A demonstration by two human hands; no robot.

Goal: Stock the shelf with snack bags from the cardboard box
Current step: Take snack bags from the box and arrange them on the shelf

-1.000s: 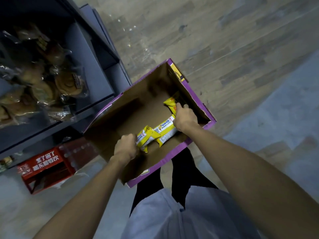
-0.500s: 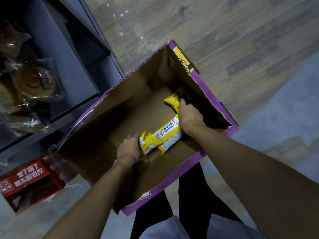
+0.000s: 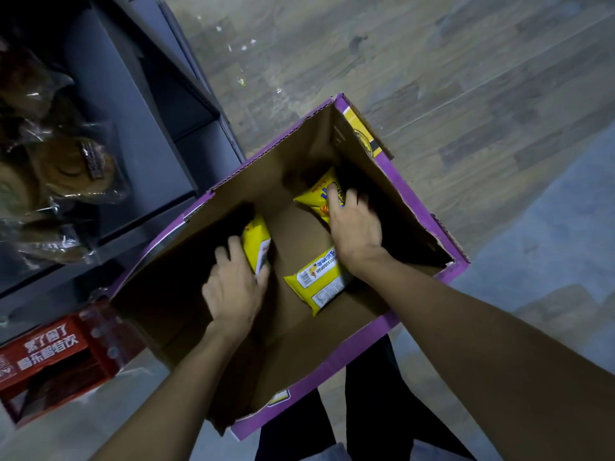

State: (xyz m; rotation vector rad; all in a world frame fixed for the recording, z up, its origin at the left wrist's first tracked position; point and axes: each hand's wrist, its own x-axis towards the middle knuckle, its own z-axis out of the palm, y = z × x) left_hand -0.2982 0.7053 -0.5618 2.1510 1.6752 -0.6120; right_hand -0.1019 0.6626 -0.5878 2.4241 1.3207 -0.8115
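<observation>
An open cardboard box [image 3: 359, 356] with purple outer sides stands on the floor in front of me. Three yellow snack bags lie inside. My left hand [image 3: 234, 287] grips one yellow bag [image 3: 256, 239] near the box's left wall. My right hand [image 3: 354, 224] grips a second yellow bag [image 3: 316, 199] at the far right corner. A third yellow bag [image 3: 319, 282] lies flat on the box bottom between my hands, label up, partly under my right wrist.
A dark grey shelf unit [image 3: 139, 138] stands to the left, with wrapped bread packages [image 3: 70, 168] on it. A red crate [image 3: 50, 357] sits on the floor below. Wood-look floor [image 3: 432, 78] stretches beyond the box. My dark trouser legs [image 3: 366, 424] are just behind the box.
My hands have spread apart inside the box. The left hand carried one bag toward the left wall, and the right hand reached to the bag in the far corner. One bag stays in the middle.
</observation>
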